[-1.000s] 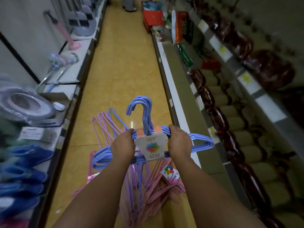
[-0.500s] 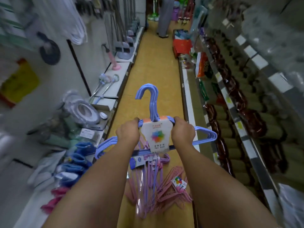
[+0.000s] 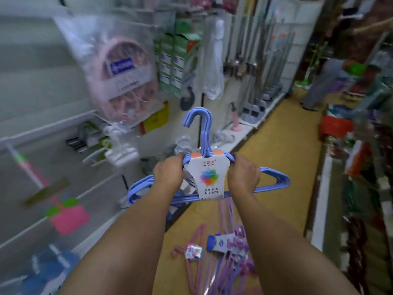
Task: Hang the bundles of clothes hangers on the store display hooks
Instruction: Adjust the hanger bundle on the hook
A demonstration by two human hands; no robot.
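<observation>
A bundle of blue hangers (image 3: 274, 182) with a white paper label is held upright in front of me, its hooks pointing up and curling left. My left hand (image 3: 169, 172) grips its left shoulder and my right hand (image 3: 243, 174) grips its right shoulder. More bundles of pink and purple hangers (image 3: 221, 258) lie on the yellow floor below my arms. The display wall (image 3: 42, 99) with wire racks stands to the left; I cannot make out a free hook in the blur.
Hanging goods fill the left wall: a pink round drying rack in plastic (image 3: 125, 81), green boxes (image 3: 176, 58), white hangers (image 3: 213, 81). A low shelf (image 3: 242, 133) runs along the aisle. Shelves of goods line the right. A person (image 3: 319, 86) stands far down the aisle.
My view has swung up and left toward the display wall. Both hands have lifted the blue bundle higher, keeping the same grip.
</observation>
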